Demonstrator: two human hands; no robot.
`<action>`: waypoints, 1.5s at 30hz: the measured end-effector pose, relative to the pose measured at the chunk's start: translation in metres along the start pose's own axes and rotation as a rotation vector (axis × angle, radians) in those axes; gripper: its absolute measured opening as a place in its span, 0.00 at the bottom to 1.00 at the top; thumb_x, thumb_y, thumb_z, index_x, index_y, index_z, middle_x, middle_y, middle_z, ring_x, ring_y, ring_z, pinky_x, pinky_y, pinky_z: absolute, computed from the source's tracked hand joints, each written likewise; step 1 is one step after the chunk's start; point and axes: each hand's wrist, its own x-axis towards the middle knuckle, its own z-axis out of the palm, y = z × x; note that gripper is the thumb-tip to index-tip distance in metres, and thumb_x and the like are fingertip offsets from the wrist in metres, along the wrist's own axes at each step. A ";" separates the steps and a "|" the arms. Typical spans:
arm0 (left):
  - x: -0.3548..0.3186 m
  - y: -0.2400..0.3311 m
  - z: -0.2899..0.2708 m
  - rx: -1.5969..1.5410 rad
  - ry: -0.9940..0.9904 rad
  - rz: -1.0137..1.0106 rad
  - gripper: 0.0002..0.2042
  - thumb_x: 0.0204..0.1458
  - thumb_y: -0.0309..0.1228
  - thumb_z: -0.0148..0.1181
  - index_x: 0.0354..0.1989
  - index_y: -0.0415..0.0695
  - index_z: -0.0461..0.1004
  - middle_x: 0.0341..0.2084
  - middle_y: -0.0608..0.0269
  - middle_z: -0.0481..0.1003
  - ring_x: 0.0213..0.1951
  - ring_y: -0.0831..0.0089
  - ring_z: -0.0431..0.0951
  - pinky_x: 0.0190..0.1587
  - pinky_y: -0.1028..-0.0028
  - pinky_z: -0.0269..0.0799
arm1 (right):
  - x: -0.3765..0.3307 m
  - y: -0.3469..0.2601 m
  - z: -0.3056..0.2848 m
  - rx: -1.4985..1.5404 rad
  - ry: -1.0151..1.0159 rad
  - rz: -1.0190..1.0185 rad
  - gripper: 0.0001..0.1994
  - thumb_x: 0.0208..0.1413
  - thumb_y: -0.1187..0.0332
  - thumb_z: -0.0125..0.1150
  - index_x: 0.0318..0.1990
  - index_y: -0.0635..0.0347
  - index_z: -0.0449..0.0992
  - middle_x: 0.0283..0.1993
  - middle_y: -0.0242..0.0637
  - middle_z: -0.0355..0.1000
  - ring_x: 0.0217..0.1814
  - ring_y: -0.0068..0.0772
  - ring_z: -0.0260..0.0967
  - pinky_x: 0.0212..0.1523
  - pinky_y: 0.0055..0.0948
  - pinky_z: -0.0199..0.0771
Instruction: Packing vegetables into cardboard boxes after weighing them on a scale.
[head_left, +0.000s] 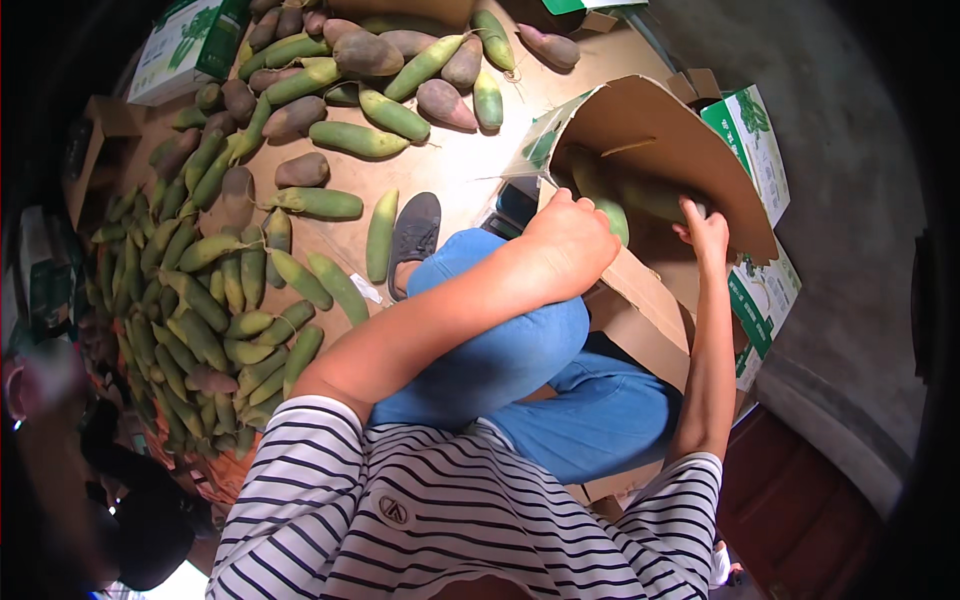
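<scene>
An open cardboard box (665,130) stands in front of my bent legs, with green radishes inside, partly in shadow. My left hand (575,238) reaches over the box's near side with curled fingers, closed on a green radish (614,218) whose end shows beside the knuckles. Its fingertips are hidden behind the hand. Inside the box's right part, my right hand (706,232) has finger and thumb closed about the end of another green radish (650,196), which lies crosswise in the shade.
Many green radishes (205,310) are heaped on the left, with purplish ones (366,53) among those farther off. Printed green-and-white cartons (187,50) stand at the far left, and another carton (752,130) stands right of the box. A dark phone-like object (517,202) lies beside the box.
</scene>
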 end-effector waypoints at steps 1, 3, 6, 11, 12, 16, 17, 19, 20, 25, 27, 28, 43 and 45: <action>0.000 0.000 0.000 -0.002 0.003 0.004 0.10 0.46 0.27 0.51 0.35 0.45 0.77 0.31 0.59 0.75 0.42 0.63 0.74 0.44 0.64 0.64 | -0.001 0.008 -0.006 0.167 -0.008 0.084 0.24 0.47 0.54 0.65 0.30 0.74 0.72 0.24 0.44 0.73 0.28 0.38 0.78 0.25 0.27 0.77; 0.001 0.002 -0.001 -0.005 0.025 0.013 0.10 0.45 0.27 0.52 0.35 0.45 0.77 0.31 0.58 0.75 0.41 0.63 0.74 0.44 0.64 0.65 | 0.003 0.029 -0.016 0.333 -0.010 0.167 0.24 0.48 0.57 0.65 0.34 0.76 0.70 0.28 0.45 0.73 0.30 0.41 0.78 0.25 0.29 0.79; 0.000 0.000 0.000 -0.009 0.013 0.006 0.10 0.44 0.27 0.53 0.35 0.45 0.77 0.31 0.57 0.75 0.41 0.62 0.74 0.43 0.64 0.65 | 0.004 0.066 -0.003 0.595 -0.382 0.520 0.22 0.54 0.56 0.60 0.48 0.65 0.67 0.45 0.53 0.71 0.36 0.39 0.77 0.30 0.28 0.80; -0.004 -0.002 0.005 -0.070 0.096 0.020 0.08 0.43 0.27 0.53 0.31 0.44 0.76 0.30 0.57 0.74 0.40 0.62 0.74 0.42 0.63 0.65 | 0.019 0.075 0.002 -0.948 -0.133 -0.155 0.20 0.58 0.57 0.54 0.47 0.68 0.71 0.47 0.54 0.72 0.39 0.57 0.72 0.45 0.43 0.72; 0.001 0.001 0.007 -0.085 0.148 0.043 0.07 0.42 0.28 0.53 0.30 0.44 0.77 0.29 0.57 0.74 0.40 0.62 0.74 0.42 0.62 0.65 | 0.022 0.075 -0.011 -0.954 -0.054 -0.217 0.21 0.58 0.57 0.53 0.51 0.67 0.70 0.48 0.50 0.73 0.37 0.51 0.74 0.41 0.40 0.73; 0.004 -0.001 0.015 -0.114 0.288 0.029 0.06 0.40 0.30 0.55 0.24 0.46 0.78 0.27 0.59 0.75 0.39 0.63 0.74 0.40 0.63 0.65 | -0.064 -0.040 -0.038 -0.142 -0.450 -0.242 0.22 0.60 0.62 0.53 0.58 0.66 0.66 0.52 0.41 0.70 0.49 0.30 0.69 0.49 0.26 0.69; 0.005 0.000 0.011 -0.066 0.215 0.026 0.06 0.40 0.30 0.56 0.24 0.47 0.78 0.26 0.59 0.75 0.39 0.64 0.75 0.40 0.64 0.65 | -0.093 -0.059 -0.042 -0.132 -0.490 -0.295 0.24 0.58 0.62 0.56 0.59 0.65 0.65 0.53 0.42 0.69 0.52 0.31 0.68 0.52 0.28 0.67; 0.000 -0.001 0.014 -0.031 0.251 -0.024 0.07 0.41 0.31 0.57 0.29 0.47 0.78 0.31 0.60 0.75 0.41 0.63 0.74 0.42 0.65 0.64 | -0.138 -0.084 -0.041 -0.238 -0.562 -0.432 0.28 0.52 0.63 0.62 0.60 0.64 0.64 0.56 0.44 0.68 0.57 0.36 0.66 0.57 0.32 0.64; -0.002 -0.001 0.014 -0.020 0.295 -0.016 0.08 0.42 0.32 0.58 0.31 0.46 0.77 0.34 0.58 0.75 0.43 0.62 0.74 0.43 0.64 0.65 | -0.155 -0.088 -0.042 -0.358 -0.575 -0.501 0.31 0.49 0.64 0.65 0.61 0.63 0.63 0.57 0.46 0.67 0.59 0.39 0.64 0.58 0.33 0.63; -0.077 -0.036 0.013 -0.285 0.919 -0.099 0.18 0.43 0.34 0.64 0.44 0.45 0.71 0.48 0.53 0.69 0.51 0.57 0.69 0.54 0.59 0.63 | -0.173 -0.058 -0.024 -0.642 -0.274 -0.590 0.34 0.45 0.71 0.65 0.62 0.57 0.60 0.56 0.48 0.66 0.57 0.50 0.63 0.55 0.40 0.64; -0.122 -0.073 0.050 -0.420 1.008 -0.381 0.14 0.45 0.30 0.61 0.42 0.42 0.72 0.44 0.52 0.70 0.49 0.58 0.70 0.52 0.65 0.66 | -0.172 -0.045 -0.022 -0.636 -0.168 -0.594 0.30 0.46 0.80 0.57 0.61 0.56 0.62 0.55 0.48 0.66 0.56 0.50 0.64 0.54 0.39 0.65; -0.149 -0.093 0.074 -0.417 1.005 -0.570 0.14 0.46 0.28 0.60 0.42 0.41 0.72 0.42 0.52 0.70 0.48 0.58 0.70 0.52 0.66 0.65 | -0.173 -0.043 -0.022 -0.637 -0.173 -0.591 0.30 0.46 0.80 0.57 0.61 0.56 0.62 0.55 0.48 0.66 0.56 0.50 0.64 0.54 0.39 0.65; -0.361 -0.231 0.316 -0.836 0.602 -1.852 0.34 0.35 0.43 0.72 0.47 0.30 0.70 0.47 0.45 0.73 0.48 0.58 0.75 0.49 0.66 0.71 | -0.166 -0.049 -0.014 -0.528 -0.077 -0.538 0.32 0.37 0.90 0.44 0.54 0.55 0.71 0.49 0.46 0.69 0.50 0.49 0.68 0.52 0.37 0.66; -0.360 -0.231 0.315 -0.779 0.662 -1.801 0.33 0.35 0.42 0.72 0.47 0.31 0.70 0.45 0.46 0.74 0.47 0.58 0.76 0.47 0.67 0.72 | -0.167 -0.050 -0.013 -0.510 -0.076 -0.528 0.34 0.35 0.90 0.43 0.55 0.55 0.71 0.49 0.45 0.69 0.50 0.49 0.67 0.53 0.37 0.65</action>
